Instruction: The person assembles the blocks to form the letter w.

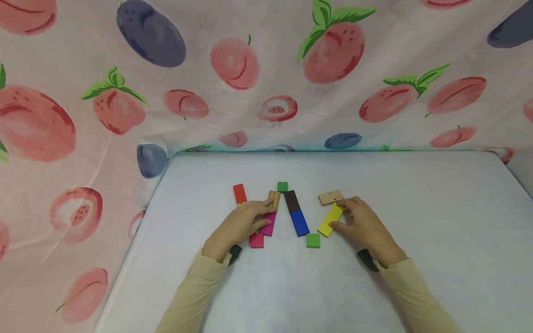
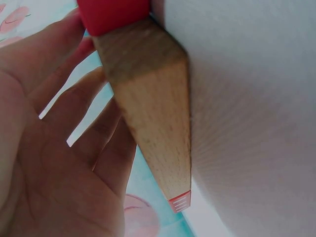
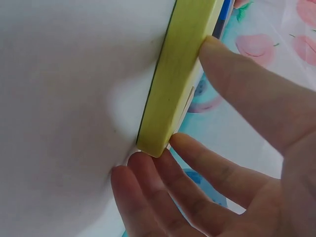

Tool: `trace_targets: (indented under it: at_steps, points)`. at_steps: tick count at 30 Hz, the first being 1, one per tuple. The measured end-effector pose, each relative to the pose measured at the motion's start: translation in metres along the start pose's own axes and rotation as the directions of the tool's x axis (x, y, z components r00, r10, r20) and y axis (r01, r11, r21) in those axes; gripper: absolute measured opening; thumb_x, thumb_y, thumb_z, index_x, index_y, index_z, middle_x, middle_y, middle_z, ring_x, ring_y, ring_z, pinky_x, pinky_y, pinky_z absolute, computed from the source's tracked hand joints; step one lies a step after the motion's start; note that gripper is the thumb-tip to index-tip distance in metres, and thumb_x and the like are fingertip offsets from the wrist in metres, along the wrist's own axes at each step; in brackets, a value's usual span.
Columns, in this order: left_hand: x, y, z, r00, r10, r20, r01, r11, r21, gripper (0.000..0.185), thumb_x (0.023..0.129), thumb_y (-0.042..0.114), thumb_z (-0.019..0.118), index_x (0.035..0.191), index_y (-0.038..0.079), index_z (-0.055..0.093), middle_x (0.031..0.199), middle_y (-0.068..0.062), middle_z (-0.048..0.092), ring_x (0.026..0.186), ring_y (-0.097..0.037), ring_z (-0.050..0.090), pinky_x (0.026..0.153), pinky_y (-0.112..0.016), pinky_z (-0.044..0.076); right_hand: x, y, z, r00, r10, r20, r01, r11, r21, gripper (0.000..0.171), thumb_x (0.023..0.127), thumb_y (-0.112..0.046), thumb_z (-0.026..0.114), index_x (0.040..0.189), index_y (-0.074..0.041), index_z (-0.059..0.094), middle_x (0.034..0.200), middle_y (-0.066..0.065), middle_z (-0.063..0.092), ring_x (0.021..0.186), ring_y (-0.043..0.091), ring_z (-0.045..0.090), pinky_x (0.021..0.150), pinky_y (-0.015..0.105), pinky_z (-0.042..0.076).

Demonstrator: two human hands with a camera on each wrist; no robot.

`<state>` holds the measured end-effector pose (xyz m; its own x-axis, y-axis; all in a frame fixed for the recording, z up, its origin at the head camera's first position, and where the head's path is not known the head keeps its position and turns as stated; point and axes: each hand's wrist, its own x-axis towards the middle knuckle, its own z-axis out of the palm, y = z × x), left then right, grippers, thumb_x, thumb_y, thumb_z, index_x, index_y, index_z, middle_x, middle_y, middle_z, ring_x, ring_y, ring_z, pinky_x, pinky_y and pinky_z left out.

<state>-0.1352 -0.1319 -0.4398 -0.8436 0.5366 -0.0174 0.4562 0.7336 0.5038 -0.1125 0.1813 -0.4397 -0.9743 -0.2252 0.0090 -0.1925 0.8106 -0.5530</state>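
My left hand rests over the left group of blocks. Its fingertips touch a small wooden block, and the thumb lies on a magenta block. In the left wrist view its fingers look nearly straight beside a wooden block and a red block. My right hand pinches a yellow block along its length, thumb near one end and fingers at the other. The right wrist view shows this yellow block low on the white surface. A knotty wooden block lies just beyond those fingers.
A brown block and a blue block lie end to end in the middle. Green squares sit above and below. A red block and a crimson square are at left. Fruit-patterned cloth hangs behind.
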Motion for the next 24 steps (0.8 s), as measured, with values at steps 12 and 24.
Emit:
trace_targets:
  at_steps: [12,24]
  points:
    - [0.0002,-0.0011,0.0004,1.0,0.0,-0.004,0.001,1.0,0.003,0.043,0.085,0.029,0.066,0.127,0.022,0.058,0.137,0.003,0.047,0.124,-0.015,0.043,0.101,-0.038,0.036,0.0032,0.0015,0.001,0.999,-0.003,0.037,0.001,0.999,0.051,0.056,0.075,-0.022,0.077,0.12,0.002,0.054,0.112,0.016,0.052,0.095,0.027,0.052,0.084,0.042,0.047]
    - [0.0001,-0.0009,0.0003,1.0,-0.007,0.003,0.008,1.0,-0.008,0.043,0.085,0.03,0.066,0.127,0.023,0.057,0.137,0.003,0.047,0.125,-0.015,0.042,0.101,-0.038,0.036,0.0069,0.0021,0.0004,0.995,-0.071,0.075,0.067,0.996,0.055,0.053,0.077,-0.019,0.075,0.121,0.001,0.054,0.113,0.013,0.052,0.098,0.027,0.05,0.086,0.042,0.045]
